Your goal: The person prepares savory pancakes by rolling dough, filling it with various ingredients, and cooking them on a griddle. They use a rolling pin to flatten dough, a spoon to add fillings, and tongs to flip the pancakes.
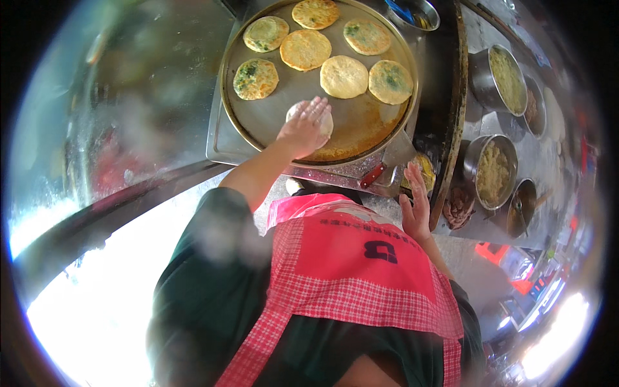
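Observation:
My left hand (304, 126) lies flat, fingers stretched, over a pale raw dough round (327, 124) near the front of a large round griddle (366, 126). Most of that round is hidden under my palm. Farther back on the griddle are several browned flatbreads (305, 50), some with green filling showing through, like the green-flecked flatbread (256, 79) at the left. A paler flatbread (343, 77) sits just beyond my fingers. My right hand (416, 201) is held up beside the counter edge, open and holding nothing, its fingers apart.
A red-handled tool (373, 175) rests at the griddle's front right. On the right-hand counter stand a metal pot of shredded pale filling (506, 79), a bowl of yellowish filling (494, 171) and a smaller bowl with a spoon (521, 208). A metal container (419, 14) sits behind the griddle.

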Tool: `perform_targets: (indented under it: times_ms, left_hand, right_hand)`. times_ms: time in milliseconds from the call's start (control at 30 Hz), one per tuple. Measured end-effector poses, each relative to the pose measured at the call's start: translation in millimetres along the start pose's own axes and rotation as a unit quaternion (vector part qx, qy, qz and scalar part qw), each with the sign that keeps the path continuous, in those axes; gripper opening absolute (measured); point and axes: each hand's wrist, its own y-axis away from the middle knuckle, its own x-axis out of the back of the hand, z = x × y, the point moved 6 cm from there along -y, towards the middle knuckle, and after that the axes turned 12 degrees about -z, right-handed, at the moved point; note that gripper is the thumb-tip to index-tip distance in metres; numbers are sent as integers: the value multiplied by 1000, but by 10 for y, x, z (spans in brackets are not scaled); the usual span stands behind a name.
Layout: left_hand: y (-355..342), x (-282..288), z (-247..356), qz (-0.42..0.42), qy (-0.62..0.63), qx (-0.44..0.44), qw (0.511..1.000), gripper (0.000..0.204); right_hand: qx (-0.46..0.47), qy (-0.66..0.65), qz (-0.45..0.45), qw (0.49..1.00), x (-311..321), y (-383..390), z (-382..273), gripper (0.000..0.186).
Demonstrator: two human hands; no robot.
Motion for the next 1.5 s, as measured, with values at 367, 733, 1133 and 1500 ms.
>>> perform_targets:
  times_ms: [367,733,1133,1500]
  left_hand:
    - [17,-46,-1,23,-4,-34,999,75]
    - [-41,-54,-76,-3,-39,-32,999,77]
    - [43,42,-210,-5,78,18,997,77]
    - [141,29,-105,-3,81,-24,996,80]
  right_hand:
    - [-46,-125,-13,991,-86,0,147,48]
    - [-31,-25,13,999,10,-20,233,45]
    - [-173,49,251,951,503,1094,1022,48]
    - [-430,303,155,836,204,1513,1256,72]
